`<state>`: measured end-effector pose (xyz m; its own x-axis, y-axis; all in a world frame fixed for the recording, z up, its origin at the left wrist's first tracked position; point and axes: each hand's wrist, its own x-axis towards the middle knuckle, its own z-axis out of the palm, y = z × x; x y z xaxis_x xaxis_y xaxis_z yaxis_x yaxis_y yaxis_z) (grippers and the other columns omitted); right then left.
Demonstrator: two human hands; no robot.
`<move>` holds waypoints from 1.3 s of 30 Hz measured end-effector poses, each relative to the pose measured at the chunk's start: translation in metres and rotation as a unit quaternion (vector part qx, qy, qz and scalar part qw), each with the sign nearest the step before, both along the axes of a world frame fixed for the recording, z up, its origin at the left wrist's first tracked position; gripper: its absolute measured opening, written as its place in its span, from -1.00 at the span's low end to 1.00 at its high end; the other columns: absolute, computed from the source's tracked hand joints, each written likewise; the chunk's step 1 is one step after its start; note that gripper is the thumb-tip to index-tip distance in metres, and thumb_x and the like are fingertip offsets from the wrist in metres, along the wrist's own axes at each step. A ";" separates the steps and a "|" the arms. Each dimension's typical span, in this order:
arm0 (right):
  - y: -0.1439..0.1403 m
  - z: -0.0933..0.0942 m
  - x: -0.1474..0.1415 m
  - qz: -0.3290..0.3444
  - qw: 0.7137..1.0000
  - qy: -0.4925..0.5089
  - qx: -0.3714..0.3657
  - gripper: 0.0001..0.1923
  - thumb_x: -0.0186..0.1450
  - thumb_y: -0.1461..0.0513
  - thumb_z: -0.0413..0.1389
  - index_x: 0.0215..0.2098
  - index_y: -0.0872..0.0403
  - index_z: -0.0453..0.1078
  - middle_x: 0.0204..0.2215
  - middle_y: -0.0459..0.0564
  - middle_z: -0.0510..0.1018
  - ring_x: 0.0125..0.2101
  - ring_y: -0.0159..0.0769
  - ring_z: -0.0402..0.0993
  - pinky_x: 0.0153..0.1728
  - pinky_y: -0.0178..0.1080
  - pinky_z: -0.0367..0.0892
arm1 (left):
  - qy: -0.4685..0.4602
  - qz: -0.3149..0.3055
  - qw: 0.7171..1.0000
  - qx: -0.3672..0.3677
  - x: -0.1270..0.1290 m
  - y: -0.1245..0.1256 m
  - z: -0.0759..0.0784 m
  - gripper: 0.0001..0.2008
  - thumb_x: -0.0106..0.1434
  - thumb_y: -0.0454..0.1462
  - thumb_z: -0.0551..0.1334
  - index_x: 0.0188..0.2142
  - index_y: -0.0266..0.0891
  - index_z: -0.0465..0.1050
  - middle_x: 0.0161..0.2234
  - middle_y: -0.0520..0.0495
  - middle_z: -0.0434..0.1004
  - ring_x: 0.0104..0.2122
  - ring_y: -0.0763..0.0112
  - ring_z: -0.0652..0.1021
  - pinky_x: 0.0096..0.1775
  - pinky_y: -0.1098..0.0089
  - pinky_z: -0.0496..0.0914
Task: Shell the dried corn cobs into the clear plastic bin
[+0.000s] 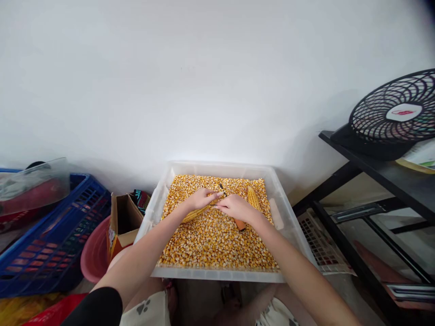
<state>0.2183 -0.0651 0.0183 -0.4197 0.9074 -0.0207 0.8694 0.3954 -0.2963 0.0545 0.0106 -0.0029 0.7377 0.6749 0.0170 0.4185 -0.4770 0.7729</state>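
A clear plastic bin (282, 203) full of loose yellow corn kernels (210, 240) sits on the floor against the white wall. My left hand (200, 198) holds a corn cob (195, 213) that lies slanted over the kernels. My right hand (236, 207) grips a tool with an orange handle (239, 224), its dark tip (222, 189) pointing up by the cob's end. Both hands meet over the middle of the bin. A second corn cob (253, 197) lies on the kernels just right of my right hand.
At left are a blue plastic crate (50, 240), a pink basin (95, 253) and an open cardboard box (124, 222). A black shelf (384, 176) at right carries a black fan (397, 113). A white grille (319, 240) lies on the floor under it.
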 end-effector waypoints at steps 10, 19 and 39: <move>-0.007 -0.001 -0.012 -0.047 0.998 -0.037 0.036 -0.64 0.31 0.17 -0.11 -0.40 0.08 0.50 -0.46 0.01 0.57 -0.46 -0.35 0.42 -0.43 -0.34 0.08 | 0.002 0.012 1.000 0.014 -0.001 0.005 -0.005 -0.48 0.20 0.04 -0.04 -0.47 -0.30 0.48 -0.60 0.03 0.39 -0.52 0.42 0.39 -0.43 0.49 0.20; -0.007 -0.020 -0.016 0.073 0.996 -0.010 -0.053 -0.75 0.23 0.21 0.01 -0.45 0.10 0.51 -0.46 -0.01 0.58 -0.44 -0.37 0.41 -0.41 -0.37 0.12 | 0.052 -0.074 0.994 0.059 0.009 -0.007 -0.015 -0.55 0.20 -0.03 -0.01 -0.55 -0.29 0.43 -0.63 0.00 0.37 -0.59 0.45 0.33 -0.49 0.46 0.12; -0.004 -0.009 -0.004 -0.089 0.987 0.098 0.089 -0.66 0.32 0.16 -0.11 -0.38 0.06 0.47 -0.50 -0.04 0.55 -0.49 -0.39 0.39 -0.43 -0.38 0.08 | -0.109 0.127 0.971 -0.169 -0.007 0.014 -0.010 -0.44 0.16 0.13 -0.07 -0.49 -0.29 0.39 -0.62 -0.04 0.43 -0.57 0.33 0.43 -0.42 0.36 0.32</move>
<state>0.2142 -0.0689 0.0095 -0.2339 0.9492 0.2106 0.8626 0.3025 -0.4055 0.0480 0.0245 -0.0126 0.5510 0.8285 -0.1004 0.2977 -0.0827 0.9511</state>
